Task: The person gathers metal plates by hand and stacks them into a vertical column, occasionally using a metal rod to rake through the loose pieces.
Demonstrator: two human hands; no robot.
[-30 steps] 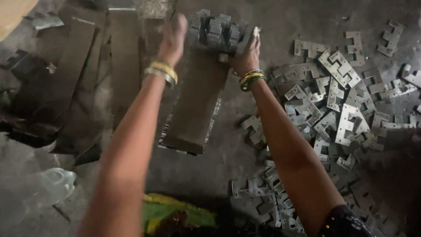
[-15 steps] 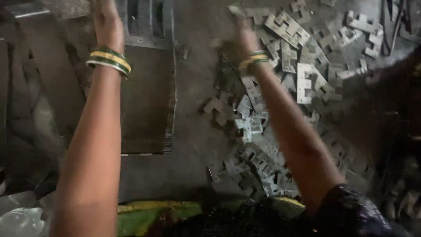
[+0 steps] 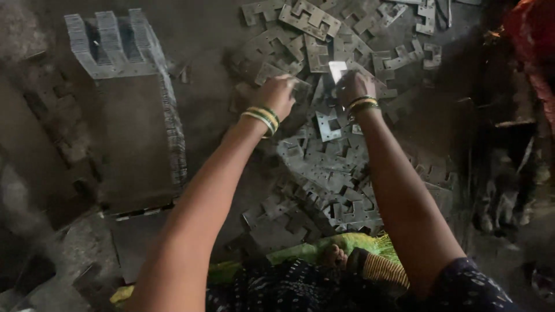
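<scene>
Hands at work over scattered stamped metal plates (image 3: 324, 167) on the floor: left hand (image 3: 278, 95) grasps one plate from the heap, right hand (image 3: 354, 86) pinches another; a neat stack of plates (image 3: 110, 43) stands at ten o'clock.

Bare floor (image 3: 211, 63) is left open between the stacked plates (image 3: 110, 43) on the left and the scattered stampings (image 3: 329, 167). Passage on the right is blocked by dark clutter (image 3: 503, 173). The heap is covered by both forearms; little bare floor is seen within it.
</scene>
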